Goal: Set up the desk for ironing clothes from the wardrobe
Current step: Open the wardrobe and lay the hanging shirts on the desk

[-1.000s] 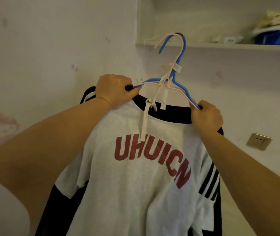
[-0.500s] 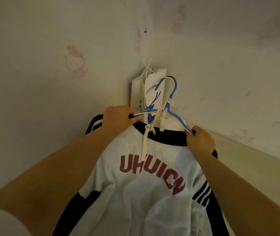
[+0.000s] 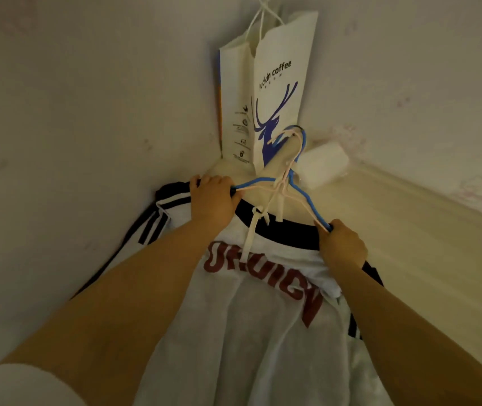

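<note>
A white T-shirt (image 3: 263, 332) with red lettering, a black collar and black-striped sleeves lies on the cream desk (image 3: 409, 244), reaching toward its far corner. It still hangs on a blue hanger (image 3: 301, 197) paired with a thin pink one. My left hand (image 3: 213, 200) grips the hanger's left shoulder end. My right hand (image 3: 342, 244) grips the right end together with the shirt's shoulder. A white ribbon dangles from the hangers over the collar.
A white paper coffee bag (image 3: 274, 92) with a blue deer hangs in the wall corner just behind the hanger hooks. A small white packet (image 3: 324, 165) lies on the desk by the right wall. Walls close in on the left and the back.
The shirt on its hangers came down from in front of the wall and shelf to the desk. My view tilted down and moved closer to the corner. Both hands kept their grip.
</note>
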